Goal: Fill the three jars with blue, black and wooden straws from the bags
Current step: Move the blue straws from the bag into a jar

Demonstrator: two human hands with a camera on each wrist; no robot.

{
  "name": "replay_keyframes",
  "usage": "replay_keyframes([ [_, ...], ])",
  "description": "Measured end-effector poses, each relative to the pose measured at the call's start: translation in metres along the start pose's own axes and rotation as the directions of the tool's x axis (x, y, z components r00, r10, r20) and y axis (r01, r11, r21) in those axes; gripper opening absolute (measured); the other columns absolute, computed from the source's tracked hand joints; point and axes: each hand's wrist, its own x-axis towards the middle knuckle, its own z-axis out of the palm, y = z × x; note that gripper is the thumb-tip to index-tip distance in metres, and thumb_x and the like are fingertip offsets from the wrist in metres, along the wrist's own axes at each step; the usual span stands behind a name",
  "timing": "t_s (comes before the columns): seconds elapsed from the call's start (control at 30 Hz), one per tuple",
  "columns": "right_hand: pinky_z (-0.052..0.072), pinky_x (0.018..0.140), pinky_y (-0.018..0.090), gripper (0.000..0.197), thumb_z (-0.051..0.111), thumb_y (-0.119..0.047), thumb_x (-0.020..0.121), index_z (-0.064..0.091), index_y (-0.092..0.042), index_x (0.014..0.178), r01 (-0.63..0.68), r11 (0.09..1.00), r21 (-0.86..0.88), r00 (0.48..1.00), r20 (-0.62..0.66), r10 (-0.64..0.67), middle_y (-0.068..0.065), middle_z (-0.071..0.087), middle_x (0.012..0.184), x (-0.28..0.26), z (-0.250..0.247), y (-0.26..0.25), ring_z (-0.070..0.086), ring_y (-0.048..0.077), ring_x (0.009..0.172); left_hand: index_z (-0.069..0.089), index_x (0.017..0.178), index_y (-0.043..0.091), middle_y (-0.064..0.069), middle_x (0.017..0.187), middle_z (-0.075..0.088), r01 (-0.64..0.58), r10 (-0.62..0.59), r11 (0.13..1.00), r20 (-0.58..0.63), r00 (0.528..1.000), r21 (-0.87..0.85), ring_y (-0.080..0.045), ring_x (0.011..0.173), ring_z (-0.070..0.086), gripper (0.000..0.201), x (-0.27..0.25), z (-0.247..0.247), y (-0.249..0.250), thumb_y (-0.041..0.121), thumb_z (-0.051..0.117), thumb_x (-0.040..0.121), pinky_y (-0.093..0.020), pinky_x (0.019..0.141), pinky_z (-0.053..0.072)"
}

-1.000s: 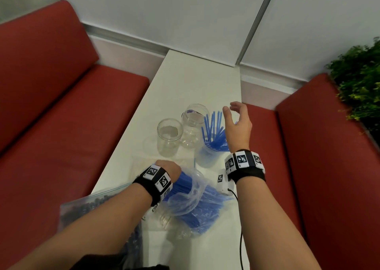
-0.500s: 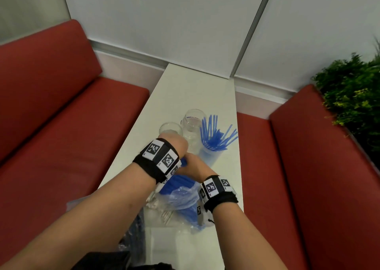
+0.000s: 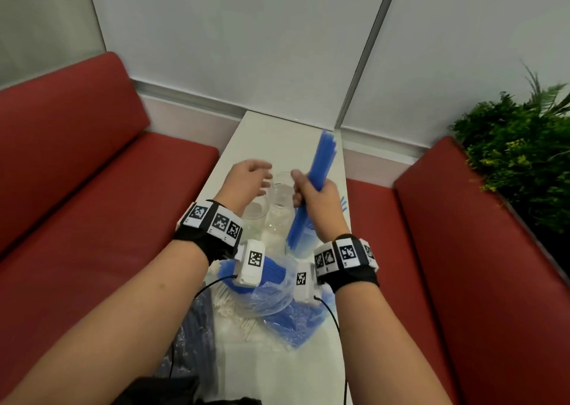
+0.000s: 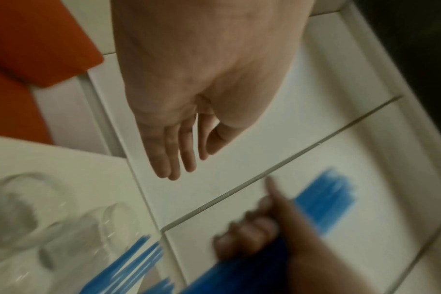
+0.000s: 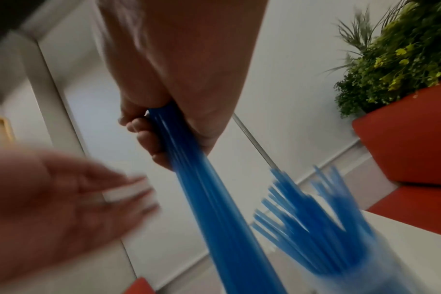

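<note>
A person's right hand (image 3: 314,199) wraps its grip around the middle of a thick bundle of blue straws (image 3: 320,161), fingers curled tight and thumb raised, lifting the bundle above a narrow white worktop (image 3: 262,136). The bundle tilts, its top pointing toward 12 o'clock and its lower ends toward 6 o'clock, just over a jar holding blue straws (image 5: 340,244) that fan outward; in the head view that jar is mostly hidden behind the right hand. The left hand (image 3: 246,182) hovers at 9 o'clock of the bundle, its grip apart, fingers loosely extended and holding nothing; the left wrist view shows its fingers (image 4: 174,157) straight and close together above the worktop. Two clear empty jars (image 3: 279,201) stand side by side beneath and between the hands, just at 9 o'clock of the straw-filled jar. At 6 o'clock on the worktop, near the wrists, lies an open clear bag of blue straws (image 3: 277,293). Beside it at 9 o'clock sits a bag of pale wooden straws (image 3: 234,312), and farther toward 8 o'clock a bag of black straws (image 3: 194,340) overhangs the worktop edge. Red benches (image 3: 92,188) flank both sides, and a green plant (image 3: 518,145) stands at 2 o'clock.
</note>
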Motion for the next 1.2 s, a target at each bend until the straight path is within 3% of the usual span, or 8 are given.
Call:
replay_keyframes([
  [0.1,0.049,0.060,0.029,0.029,0.074,-0.037,0.093,0.062,-0.026,0.069,0.105,0.974,0.201,0.994,-0.055,-0.096,-0.001,0.053,0.062,0.005,0.001,-0.042,0.052,0.017,0.056,0.066,0.098,0.010,-0.010,0.102,0.067,0.262,-0.259,0.965,0.158,0.953,-0.001,-0.025,0.090,0.063,0.026,-0.003,0.007,-0.026,0.027,0.047,0.101,-0.034,0.082,0.049],
  [0.2,0.050,0.060,0.030,0.029,0.075,-0.036,0.091,0.059,-0.025,0.070,0.181,0.939,0.291,0.984,-0.063,-0.169,-0.001,0.052,0.063,0.009,0.004,-0.070,0.052,0.017,0.057,0.060,0.106,0.002,-0.016,0.106,0.065,0.517,-0.426,0.846,0.415,0.804,-0.131,-0.028,0.092,0.065,0.045,-0.010,0.015,-0.048,0.040,0.035,0.105,-0.036,0.078,0.053],
  [0.3,0.050,0.061,0.031,0.028,0.075,-0.034,0.092,0.059,-0.026,0.070,0.187,0.940,0.284,0.982,-0.045,-0.182,-0.001,0.053,0.064,0.008,0.009,-0.077,0.052,0.017,0.058,0.060,0.110,-0.009,-0.026,0.109,0.067,0.703,-0.436,0.560,0.566,0.700,-0.439,-0.039,0.093,0.070,0.054,-0.015,0.024,-0.056,0.036,0.032,0.105,-0.047,0.076,0.058],
  [0.43,0.050,0.070,0.036,0.027,0.074,-0.036,0.092,0.061,-0.025,0.071,0.149,0.969,0.196,0.988,0.013,-0.154,-0.001,0.057,0.065,0.001,0.011,-0.067,0.055,0.018,0.063,0.060,0.106,-0.015,-0.033,0.102,0.067,0.720,-0.363,0.342,0.621,0.694,-0.605,-0.048,0.088,0.069,0.038,-0.016,0.031,-0.050,0.015,0.038,0.100,-0.055,0.067,0.059],
  [0.8,0.050,0.077,0.040,0.027,0.076,-0.044,0.089,0.066,-0.033,0.066,0.127,0.984,0.128,0.991,0.035,-0.132,-0.003,0.060,0.064,0.006,0.011,-0.053,0.058,0.017,0.064,0.065,0.075,-0.006,-0.016,0.072,0.064,0.727,-0.476,0.411,0.550,0.686,-0.551,-0.026,0.061,0.070,0.034,-0.014,0.031,-0.056,0.017,0.052,0.097,-0.033,0.053,0.060],
  [0.93,0.050,0.075,0.039,0.030,0.077,-0.044,0.088,0.066,-0.031,0.064,0.099,0.989,0.114,0.993,0.052,-0.105,-0.003,0.060,0.063,0.010,0.010,-0.046,0.057,0.017,0.062,0.050,0.077,0.010,-0.004,0.055,0.051,0.802,-0.538,0.425,0.596,0.596,-0.418,-0.007,0.033,0.042,0.027,-0.008,0.028,-0.061,0.026,0.051,0.099,-0.013,0.026,0.029],
  [1.1,0.050,0.074,0.038,0.029,0.078,-0.040,0.089,0.065,-0.029,0.066,0.075,0.986,0.152,0.992,0.091,-0.089,-0.001,0.058,0.063,0.015,0.007,-0.036,0.056,0.019,0.062,0.049,0.082,0.012,-0.001,0.058,0.048,0.756,-0.527,0.533,0.550,0.648,-0.380,-0.005,0.034,0.032,0.022,-0.002,0.029,-0.083,0.026,0.049,0.100,-0.013,0.028,0.019],
  [1.2,0.050,0.070,0.036,0.033,0.077,-0.035,0.091,0.060,-0.027,0.064,0.025,0.990,0.141,0.995,0.090,-0.038,0.001,0.053,0.062,0.018,0.002,-0.019,0.053,0.019,0.059,0.054,0.089,0.005,-0.008,0.064,0.057,0.737,-0.576,0.541,0.460,0.676,-0.406,-0.012,0.043,0.051,0.024,-0.002,0.029,-0.103,0.022,0.045,0.102,-0.015,0.032,0.034],
])
